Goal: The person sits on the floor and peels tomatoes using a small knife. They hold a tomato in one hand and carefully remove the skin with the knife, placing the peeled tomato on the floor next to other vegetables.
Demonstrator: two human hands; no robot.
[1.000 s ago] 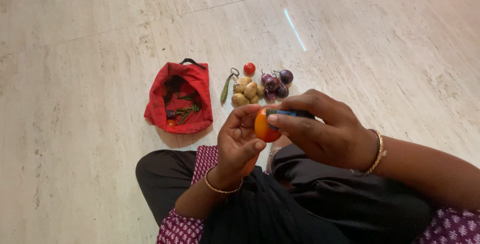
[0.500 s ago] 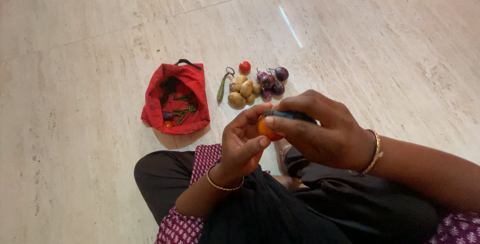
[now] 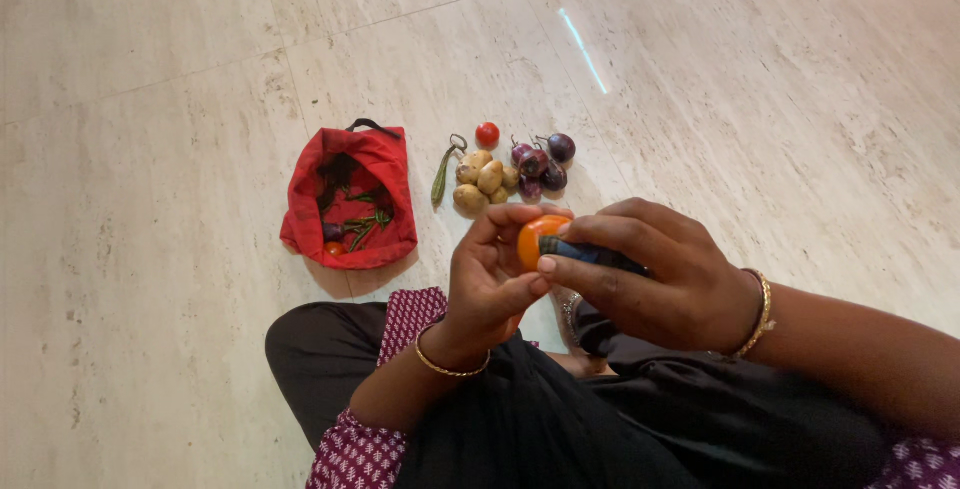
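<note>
An orange tomato [image 3: 532, 240] is gripped in the fingers of the left hand [image 3: 490, 284], above the lap. A dark blue tool [image 3: 590, 253], possibly a peeler, is clasped by the right hand [image 3: 665, 284] and pressed against the tomato. At twelve o'clock, potatoes [image 3: 484, 182], small aubergines [image 3: 541, 163] and a red tomato [image 3: 487, 134] are seen on the floor [image 3: 150, 149]; at ten o'clock, a red bag [image 3: 349, 196].

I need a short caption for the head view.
Left hand holds an orange tomato; right hand presses a dark tool against it.
</note>
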